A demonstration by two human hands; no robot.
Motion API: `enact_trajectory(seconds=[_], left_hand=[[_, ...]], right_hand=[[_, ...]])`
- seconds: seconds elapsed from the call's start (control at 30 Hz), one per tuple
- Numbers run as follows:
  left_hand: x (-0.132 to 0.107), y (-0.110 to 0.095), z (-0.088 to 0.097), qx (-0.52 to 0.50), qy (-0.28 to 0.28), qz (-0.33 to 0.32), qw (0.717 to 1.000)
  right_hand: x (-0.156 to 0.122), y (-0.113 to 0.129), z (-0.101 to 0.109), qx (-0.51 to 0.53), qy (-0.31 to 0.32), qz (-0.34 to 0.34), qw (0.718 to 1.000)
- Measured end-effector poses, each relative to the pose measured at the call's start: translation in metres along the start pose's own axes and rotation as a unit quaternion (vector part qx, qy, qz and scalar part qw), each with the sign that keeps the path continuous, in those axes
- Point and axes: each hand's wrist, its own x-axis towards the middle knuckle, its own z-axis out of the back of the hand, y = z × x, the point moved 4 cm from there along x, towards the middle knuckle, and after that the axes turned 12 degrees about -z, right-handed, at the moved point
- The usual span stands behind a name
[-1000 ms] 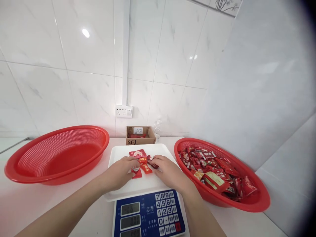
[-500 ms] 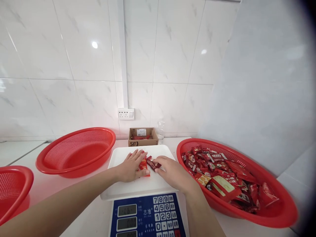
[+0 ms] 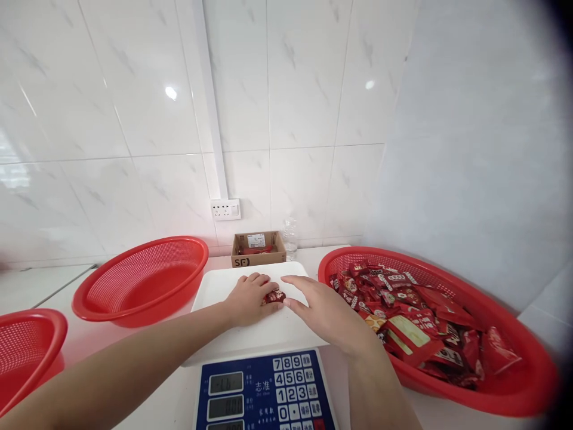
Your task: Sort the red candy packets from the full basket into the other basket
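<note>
Below centre, the curled left hand [image 3: 251,300] half-hides a glossy, oblong dark-red packet [image 3: 275,295], grip unclear. The right hand [image 3: 327,312] gapes empty.

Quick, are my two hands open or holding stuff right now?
Left hand: closed around a dark-red snack packet.
Right hand: open, holding nothing.

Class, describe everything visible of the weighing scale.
The digital scale stands on a white counter: a white, plastic-looking tray above a blue panel with grey displays and white keys, one red key. Its near edge is out of frame. The left hand covers part of the tray; whether the right hand touches it is unclear.
</note>
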Motion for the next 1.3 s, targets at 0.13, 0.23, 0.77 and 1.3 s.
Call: enact_trajectory(seconds=[0.13,0.23,0.77,1.3], left_hand=[[0.007,0.007,0.0,0.031,-0.03,-0.009,0.999],[0.012,0.014,0.0,0.043,-0.043,0.0,0.998],[-0.074,0.115,0.107,0.106,-0.022,0.286,0.952],[-0.027,0.04,0.013,0.007,0.059,-0.021,0.998]], right_hand=[[-0.001,-0.001,0.001,0.0,-0.004,0.011,1.0],[-0.002,-0.001,0.003,0.007,-0.009,0.021,1.0],[-0.004,-0.006,0.006,0.016,-0.008,0.001,1.0],[-0.005,0.0,0.003,-0.002,0.004,0.01,1.0]])
